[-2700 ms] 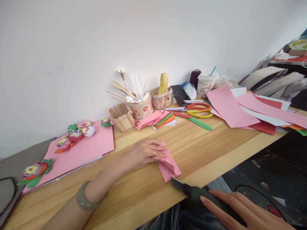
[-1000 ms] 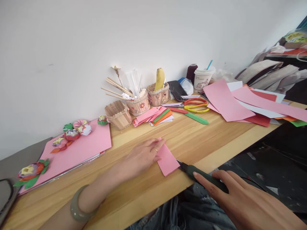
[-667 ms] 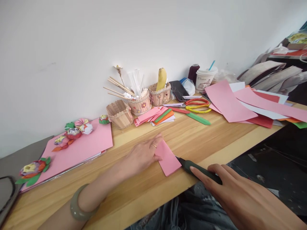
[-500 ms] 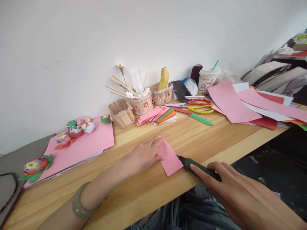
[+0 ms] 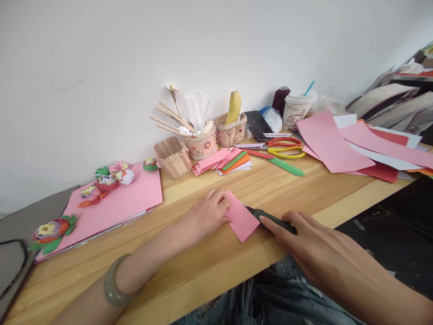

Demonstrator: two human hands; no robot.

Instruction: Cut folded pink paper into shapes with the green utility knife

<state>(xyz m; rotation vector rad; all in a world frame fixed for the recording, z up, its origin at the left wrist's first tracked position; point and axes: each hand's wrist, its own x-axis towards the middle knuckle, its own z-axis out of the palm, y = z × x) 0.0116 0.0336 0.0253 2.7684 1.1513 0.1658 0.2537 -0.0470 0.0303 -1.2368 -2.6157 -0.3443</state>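
A folded piece of pink paper (image 5: 241, 217) lies on the wooden table, its layers parted a little at the lower right edge. My left hand (image 5: 212, 212), with a ring and a greenish bangle on the wrist, grips the paper's left edge between bent fingers and thumb. In my right hand (image 5: 304, 234) is a dark green knife (image 5: 275, 221), the index finger stretched along its handle. The knife's dark tip meets the right edge of the paper, at the fold; the blade itself is mostly hidden.
Behind the hands lie colored paper strips (image 5: 223, 160), red-and-yellow-handled scissors (image 5: 286, 148) and small wooden baskets (image 5: 173, 158). Larger pink sheets (image 5: 333, 142) overlap at the right. Paper flowers (image 5: 108, 180) rest on a pink sheet at the left. A lidded cup (image 5: 297, 110) stands by the wall.
The knife and my right hand have shifted slightly up and left along the paper's right edge. My left hand keeps its hold on the paper. The view has tilted slightly.
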